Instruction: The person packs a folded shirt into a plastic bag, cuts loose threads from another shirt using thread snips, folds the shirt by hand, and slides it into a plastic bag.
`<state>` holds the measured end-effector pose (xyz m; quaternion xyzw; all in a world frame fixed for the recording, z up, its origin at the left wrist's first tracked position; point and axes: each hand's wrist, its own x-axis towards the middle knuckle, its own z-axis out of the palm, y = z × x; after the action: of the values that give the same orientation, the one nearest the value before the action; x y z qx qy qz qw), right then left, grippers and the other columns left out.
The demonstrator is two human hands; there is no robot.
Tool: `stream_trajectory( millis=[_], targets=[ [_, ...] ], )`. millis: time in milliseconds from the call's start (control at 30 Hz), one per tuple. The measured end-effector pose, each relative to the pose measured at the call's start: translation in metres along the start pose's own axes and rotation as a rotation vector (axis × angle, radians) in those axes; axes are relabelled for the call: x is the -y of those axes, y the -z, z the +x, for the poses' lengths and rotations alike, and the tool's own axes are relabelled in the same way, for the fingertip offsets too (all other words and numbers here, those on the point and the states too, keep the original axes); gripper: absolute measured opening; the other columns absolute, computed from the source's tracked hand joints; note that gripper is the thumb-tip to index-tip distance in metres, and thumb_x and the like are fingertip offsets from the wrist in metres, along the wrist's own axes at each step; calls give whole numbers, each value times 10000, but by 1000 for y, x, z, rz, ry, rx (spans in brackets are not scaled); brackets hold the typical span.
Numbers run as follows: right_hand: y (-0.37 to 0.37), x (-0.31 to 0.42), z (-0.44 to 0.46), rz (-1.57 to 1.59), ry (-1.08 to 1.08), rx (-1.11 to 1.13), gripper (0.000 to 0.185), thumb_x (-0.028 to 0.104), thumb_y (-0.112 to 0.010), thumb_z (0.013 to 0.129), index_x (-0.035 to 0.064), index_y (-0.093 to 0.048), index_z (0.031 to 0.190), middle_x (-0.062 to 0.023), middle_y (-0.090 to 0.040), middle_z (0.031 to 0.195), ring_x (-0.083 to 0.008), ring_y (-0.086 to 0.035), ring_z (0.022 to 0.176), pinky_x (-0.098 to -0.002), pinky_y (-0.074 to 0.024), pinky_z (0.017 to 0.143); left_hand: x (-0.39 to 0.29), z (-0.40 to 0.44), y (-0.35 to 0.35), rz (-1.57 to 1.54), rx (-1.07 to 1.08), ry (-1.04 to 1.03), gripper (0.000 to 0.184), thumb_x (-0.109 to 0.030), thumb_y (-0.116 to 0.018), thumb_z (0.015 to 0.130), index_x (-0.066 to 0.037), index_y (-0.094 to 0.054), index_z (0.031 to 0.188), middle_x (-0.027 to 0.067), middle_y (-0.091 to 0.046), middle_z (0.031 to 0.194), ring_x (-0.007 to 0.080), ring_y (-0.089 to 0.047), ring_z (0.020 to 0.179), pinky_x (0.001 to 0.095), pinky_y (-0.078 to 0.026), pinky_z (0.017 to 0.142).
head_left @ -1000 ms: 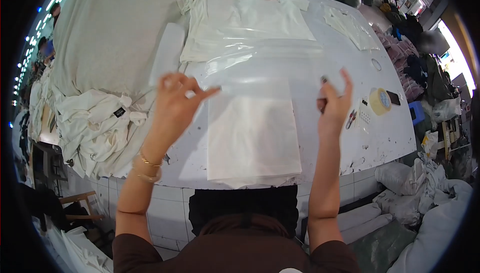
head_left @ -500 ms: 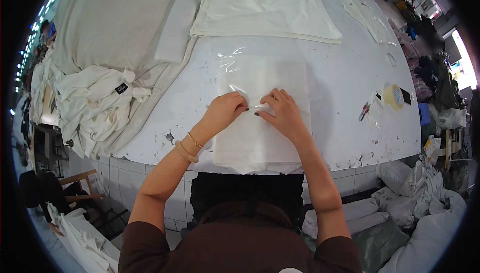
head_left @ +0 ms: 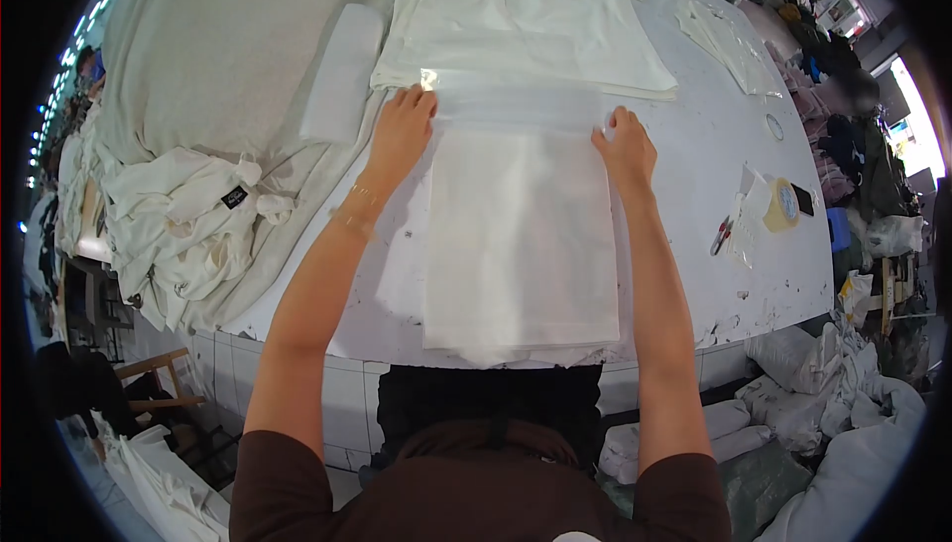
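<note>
Hands (head_left: 402, 133) (head_left: 627, 153) farther forward, plastic (head_left: 521, 108) lengthwise from body

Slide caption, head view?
Left hand and right hand flank clear plastic film at the far end of a white rectangular stack.

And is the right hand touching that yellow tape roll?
Apart. The head view shows a wide stretch of white table between the right hand and the yellow tape roll.
</note>
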<state>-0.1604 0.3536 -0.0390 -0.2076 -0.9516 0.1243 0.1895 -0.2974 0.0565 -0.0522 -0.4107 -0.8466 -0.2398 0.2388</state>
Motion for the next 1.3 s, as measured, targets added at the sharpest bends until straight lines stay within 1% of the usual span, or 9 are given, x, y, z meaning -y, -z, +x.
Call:
stream_trajectory(
  millis=[200,300,633,833,933,1033,1167,1233,1300],
  targets=[
    [-12,-15,10,1,-417,98,448,398,-688,796,35,-529,1004,-174,-646,983,-341,-622,951,-435,-483,777,-3,40,-24,-5,420,-172,92,4,-538,781,-86,-544,795,40,-532,914,236,-517,914,365,-478,796],
    [5,0,-26,213,-588,202,487,433,-660,815,10,-568,1038,-200,-658,980,-348,-629,932,-405,-482,798,-1,33,-32,30,237,-396,152,-24,-561,790,-121,-622,890,12,-555,950,204,-518,962,341,-477,804],
    [-34,43,-47,1283,-287,128,294,196,-583,876,-15,-595,1079,-92,-645,925,-182,-599,847,-316,-459,760,-21,51,-35,185,385,-454,473,-51,-562,817,-116,-539,1285,-39,-500,1311,167,-545,925,296,-499,737],
    [-19,36,-39,579,-495,476,249,234,-656,831,-14,-648,811,-82,-652,771,-179,-600,800,-323,-443,660,-27,50,-10,365,371,-569,590,-42,-536,833,-150,-411,1399,-74,-377,1453,164,-546,887,278,-496,692],
    [-7,26,-64,331,-532,209,328,262,-684,794,-15,-610,635,-94,-610,618,-255,-604,748,-358,-438,634,-10,30,6,389,437,-612,589,-46,-523,846,-174,-404,1409,-99,-333,1488,154,-539,876,278,-482,705],
    [11,19,-83,130,-545,290,295,284,-675,811,14,-646,926,-171,-647,945,-316,-602,930,-415,-457,771,2,6,23,319,484,-571,540,-50,-562,826,-187,-488,1342,-63,-380,1463,150,-540,896,277,-468,743],
    [5,43,-85,-35,-123,25,387,188,-694,789,51,-554,1123,-152,-521,1226,-310,-483,1142,-446,-408,881,-5,-35,35,-59,139,-273,370,-39,-660,772,-132,-622,1128,48,-517,1324,186,-572,930,299,-471,784],
    [-10,64,-71,47,235,-125,415,140,-697,761,48,-546,1136,-114,-524,1152,-294,-488,1087,-455,-406,879,-17,-62,30,-378,-5,574,326,-50,-653,807,-84,-610,1129,103,-555,1248,206,-600,880,316,-494,745],
    [-22,92,-54,177,370,-20,335,84,-674,765,74,-578,1086,-58,-540,1039,-260,-505,1017,-430,-406,873,-29,-79,27,-601,3,875,347,-98,-680,813,7,-590,1132,125,-652,988,181,-636,776,302,-515,672]
  ],
)
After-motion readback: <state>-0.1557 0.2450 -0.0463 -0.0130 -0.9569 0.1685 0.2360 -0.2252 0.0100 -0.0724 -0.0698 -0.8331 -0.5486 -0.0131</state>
